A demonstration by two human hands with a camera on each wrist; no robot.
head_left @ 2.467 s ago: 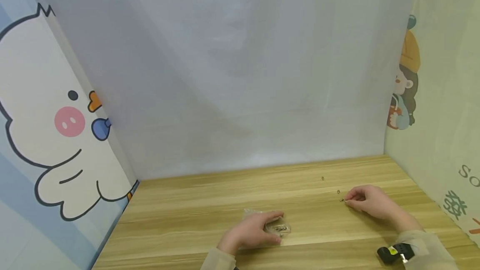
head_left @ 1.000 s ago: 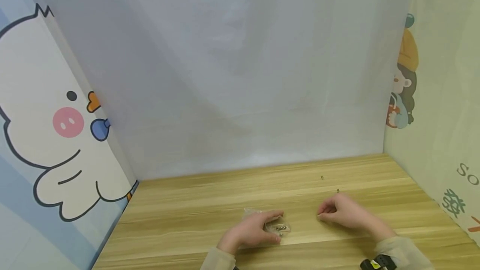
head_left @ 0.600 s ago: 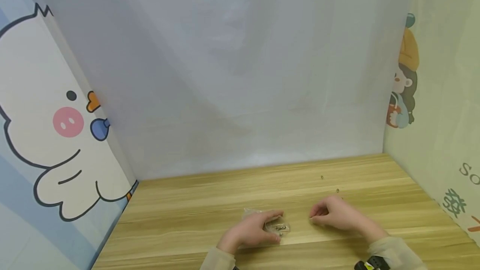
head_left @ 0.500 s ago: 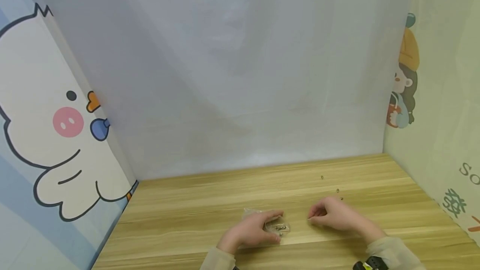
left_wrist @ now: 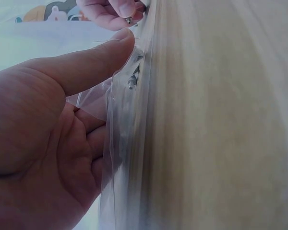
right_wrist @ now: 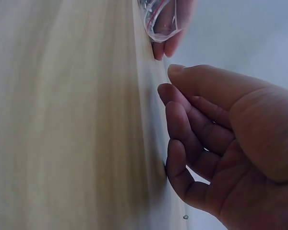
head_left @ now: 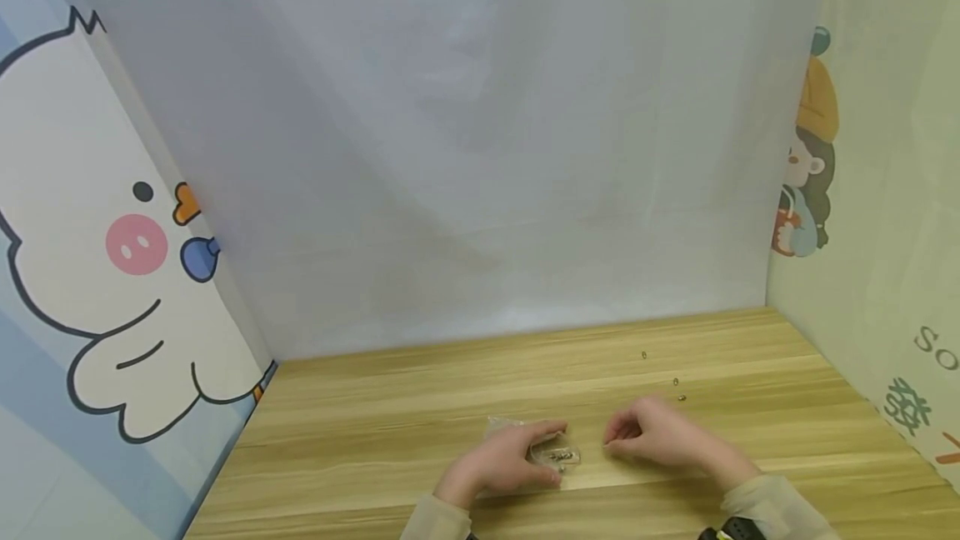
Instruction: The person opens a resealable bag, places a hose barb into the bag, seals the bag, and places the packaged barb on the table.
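Note:
My left hand (head_left: 504, 458) rests on the table, thumb and fingers spread round the mouth of a clear zip bag (head_left: 572, 455). Inside it lie several small metal parts (head_left: 558, 457); the left wrist view shows one shiny part (left_wrist: 132, 82) through the plastic. Just right of the bag, apart from it, is my right hand (head_left: 654, 433). Between its thumb and fingertips it pinches a tiny metal part (left_wrist: 129, 20), seen in the left wrist view and hidden in the head view. In the right wrist view, the bag's red seal line faces the right hand.
Three tiny metal pieces lie loose on the wooden table (head_left: 360, 440): one farther back (head_left: 643, 354), and two closer ones, a ring-like piece (head_left: 676, 382) and a darker piece (head_left: 682, 397), behind the right hand. A grey-white curtain (head_left: 480, 148) closes the back; printed cloths hang on both sides.
From beside the loose pieces, my right hand has come left and nearer to the bag, slowing lately. The darker piece behind it has come back into view. My left hand has stayed put.

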